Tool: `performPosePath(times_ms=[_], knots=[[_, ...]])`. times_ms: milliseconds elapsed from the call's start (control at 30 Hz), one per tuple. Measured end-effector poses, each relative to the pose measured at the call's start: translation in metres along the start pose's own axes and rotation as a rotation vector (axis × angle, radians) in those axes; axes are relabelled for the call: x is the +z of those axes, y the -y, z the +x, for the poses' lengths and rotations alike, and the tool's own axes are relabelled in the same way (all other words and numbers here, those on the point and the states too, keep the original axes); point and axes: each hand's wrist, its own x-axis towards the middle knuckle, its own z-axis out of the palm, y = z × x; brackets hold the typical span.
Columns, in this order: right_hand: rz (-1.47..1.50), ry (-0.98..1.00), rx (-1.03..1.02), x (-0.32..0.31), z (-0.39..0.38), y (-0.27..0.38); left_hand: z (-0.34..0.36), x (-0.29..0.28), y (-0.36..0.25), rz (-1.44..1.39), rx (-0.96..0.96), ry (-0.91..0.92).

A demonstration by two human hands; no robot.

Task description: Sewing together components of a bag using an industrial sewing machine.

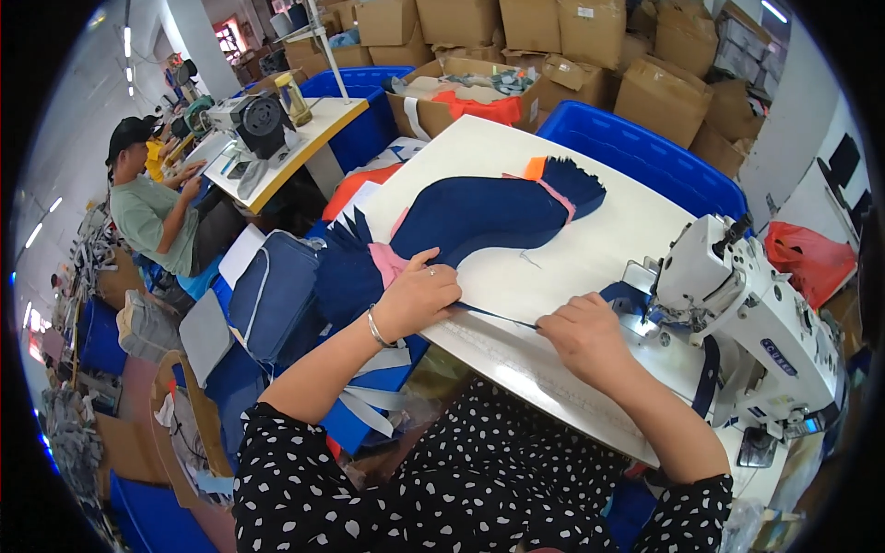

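A narrow navy fabric strip [498, 317] runs taut along the near edge of the white sewing table [498, 138]. My left hand [419, 295] is closed on its left end, beside a stack of curved navy fabric pieces [470, 214]. Pink bands tie that stack near both ends, and an orange tag sits at its far end. My right hand [585, 339] pinches the strip further right, fingers pressed together. Navy fabric [627, 300] lies under the head of a white sewing machine [705, 281], to the right of my right hand.
A navy band [707, 378] lies by the machine's base. Blue bins [645, 152] stand behind the table, with cardboard boxes [664, 92] beyond. On the left, navy pieces [277, 295] are piled beside the table. A person [152, 198] sits at another sewing table.
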Motion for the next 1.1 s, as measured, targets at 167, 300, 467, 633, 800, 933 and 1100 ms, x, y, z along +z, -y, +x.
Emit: performPosePath(times_ms=[167,300,467,633,800,933,1100], knots=[[-0.012,-0.038,0.159,-0.027,-0.036,-0.017,-0.001,-0.001,0.009,0.007,-0.018,0.055],[0.034,0.064,0.416,-0.045,-0.08,-0.013,-0.006,-0.009,0.027,0.0,-0.081,0.093],[0.096,-0.025,0.378,-0.048,-0.103,-0.014,0.03,0.005,-0.015,-0.041,0.048,0.083],[0.118,-0.132,0.473,-0.069,-0.117,0.003,0.042,0.0,-0.052,-0.233,-0.024,0.042],[-0.183,-0.291,0.961,-0.113,-0.196,0.002,0.027,-0.015,-0.037,0.131,-0.617,0.353],[-0.316,-0.143,1.066,-0.133,-0.24,0.015,0.034,-0.026,-0.078,0.311,-0.298,0.105],[-0.298,-0.115,0.934,-0.129,-0.269,0.017,0.072,0.008,-0.168,-0.486,0.198,0.168]])
